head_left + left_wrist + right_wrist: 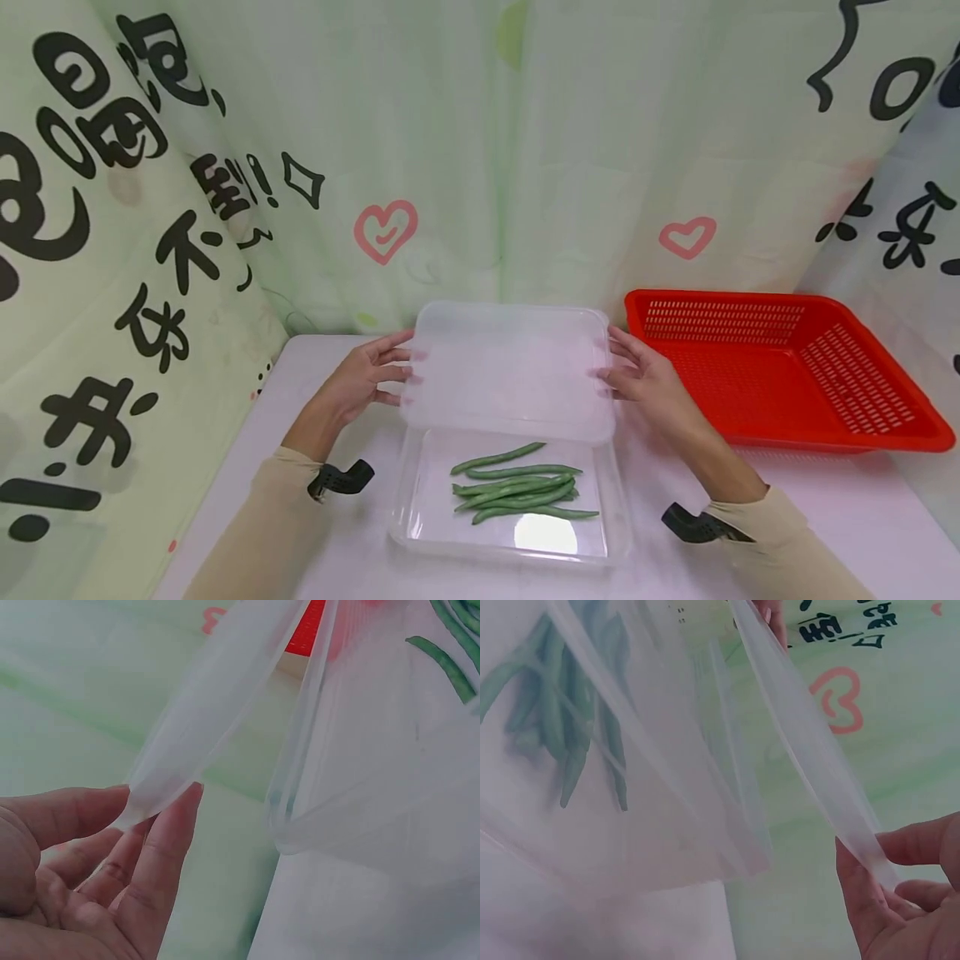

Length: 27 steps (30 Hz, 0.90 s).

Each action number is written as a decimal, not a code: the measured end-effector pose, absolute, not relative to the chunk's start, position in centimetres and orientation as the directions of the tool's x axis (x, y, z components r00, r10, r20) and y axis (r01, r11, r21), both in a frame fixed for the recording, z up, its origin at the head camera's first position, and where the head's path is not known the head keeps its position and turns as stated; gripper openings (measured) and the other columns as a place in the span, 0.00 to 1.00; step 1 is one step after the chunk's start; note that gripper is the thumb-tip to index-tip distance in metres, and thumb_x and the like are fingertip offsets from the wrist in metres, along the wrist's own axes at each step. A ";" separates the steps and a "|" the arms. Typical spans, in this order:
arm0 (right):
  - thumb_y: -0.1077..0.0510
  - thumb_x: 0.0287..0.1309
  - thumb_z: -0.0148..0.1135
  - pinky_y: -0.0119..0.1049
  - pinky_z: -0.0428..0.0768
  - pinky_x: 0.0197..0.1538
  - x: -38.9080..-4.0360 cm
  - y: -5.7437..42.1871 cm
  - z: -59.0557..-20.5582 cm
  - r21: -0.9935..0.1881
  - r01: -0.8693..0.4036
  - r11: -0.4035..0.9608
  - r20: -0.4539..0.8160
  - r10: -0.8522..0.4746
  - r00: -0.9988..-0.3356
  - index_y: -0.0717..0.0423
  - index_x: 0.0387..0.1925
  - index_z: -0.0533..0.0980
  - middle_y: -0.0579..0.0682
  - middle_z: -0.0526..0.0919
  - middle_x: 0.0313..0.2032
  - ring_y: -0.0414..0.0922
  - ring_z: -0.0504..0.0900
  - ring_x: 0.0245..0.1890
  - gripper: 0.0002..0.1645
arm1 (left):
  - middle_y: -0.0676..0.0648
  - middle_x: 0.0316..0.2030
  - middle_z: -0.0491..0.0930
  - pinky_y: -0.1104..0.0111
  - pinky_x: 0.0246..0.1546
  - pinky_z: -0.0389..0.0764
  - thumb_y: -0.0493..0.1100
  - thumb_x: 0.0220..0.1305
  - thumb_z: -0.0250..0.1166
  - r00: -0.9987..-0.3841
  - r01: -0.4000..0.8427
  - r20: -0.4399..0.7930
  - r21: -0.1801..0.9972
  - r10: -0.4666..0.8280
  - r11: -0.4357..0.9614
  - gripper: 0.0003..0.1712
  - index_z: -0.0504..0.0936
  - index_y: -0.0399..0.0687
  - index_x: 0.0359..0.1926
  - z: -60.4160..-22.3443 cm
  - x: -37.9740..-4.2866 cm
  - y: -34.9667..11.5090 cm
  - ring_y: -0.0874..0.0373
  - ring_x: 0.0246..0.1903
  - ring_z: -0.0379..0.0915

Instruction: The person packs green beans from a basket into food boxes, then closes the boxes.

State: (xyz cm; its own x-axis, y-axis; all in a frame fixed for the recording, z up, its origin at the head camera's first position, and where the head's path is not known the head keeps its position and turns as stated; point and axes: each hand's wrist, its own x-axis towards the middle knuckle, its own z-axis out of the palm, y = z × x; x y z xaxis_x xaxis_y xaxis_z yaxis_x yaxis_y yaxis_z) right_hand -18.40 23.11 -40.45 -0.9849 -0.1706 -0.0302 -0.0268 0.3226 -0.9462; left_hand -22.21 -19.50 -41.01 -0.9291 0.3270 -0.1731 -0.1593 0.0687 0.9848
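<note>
Between my two hands a translucent white plastic lid (pixel 510 375) is held up above the far part of a clear plastic container (pixel 427 546). My left hand (pixel 371 373) pinches the lid's left edge, thumb on one face and fingers on the other, as the left wrist view shows. On the opposite edge my right hand (pixel 645 375) pinches it the same way. Several green beans (pixel 517 487) lie loosely bunched on the container's floor. The lid hides the container's far end in the head view; both wrist views show it tilted and apart from the rim.
A red plastic basket (pixel 787 375) with slotted sides stands to the right, close to my right hand. The white table (pixel 337 533) ends at a pale green printed curtain (pixel 525 167) behind and on both sides.
</note>
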 end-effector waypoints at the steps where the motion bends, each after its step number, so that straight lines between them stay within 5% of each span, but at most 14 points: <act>1: 0.51 0.68 0.64 0.34 0.85 0.50 -18.3 23.2 -40.3 -0.946 -0.023 0.324 -0.035 -0.172 -0.984 0.44 0.81 0.49 0.59 0.63 0.73 0.59 0.77 0.62 0.48 | 0.42 0.61 0.77 0.61 0.35 0.88 0.33 0.69 0.64 -0.927 -0.164 -0.181 0.983 0.328 0.077 0.38 0.64 0.52 0.76 -40.9 -22.1 -19.6 0.56 0.44 0.85; 15: 0.47 0.65 0.67 0.41 0.85 0.52 -17.4 25.0 -38.8 -0.942 0.008 0.336 -0.093 -0.238 -0.967 0.38 0.81 0.50 0.57 0.69 0.61 0.51 0.80 0.56 0.51 | 0.44 0.52 0.79 0.58 0.37 0.88 0.35 0.69 0.65 -0.911 -0.214 -0.240 0.970 0.336 0.113 0.36 0.66 0.50 0.75 -40.2 -21.5 -19.7 0.55 0.45 0.81; 27: 0.49 0.65 0.67 0.46 0.85 0.53 -15.3 25.2 -38.7 -0.926 0.051 0.375 -0.170 -0.292 -0.941 0.46 0.81 0.51 0.61 0.67 0.68 0.55 0.79 0.58 0.51 | 0.42 0.54 0.75 0.59 0.36 0.88 0.34 0.67 0.65 -0.883 -0.260 -0.305 0.951 0.357 0.170 0.37 0.64 0.46 0.75 -40.7 -19.9 -20.2 0.54 0.45 0.79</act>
State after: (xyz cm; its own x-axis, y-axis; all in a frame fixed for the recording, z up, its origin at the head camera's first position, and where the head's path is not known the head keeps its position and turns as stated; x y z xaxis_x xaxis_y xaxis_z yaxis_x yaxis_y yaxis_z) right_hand -15.33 25.24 -38.74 -0.9412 -0.2919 -0.1703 0.0512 0.3748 -0.9257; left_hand -19.85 -20.17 -40.66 -0.8828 0.3569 -0.3054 -0.2602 0.1698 0.9505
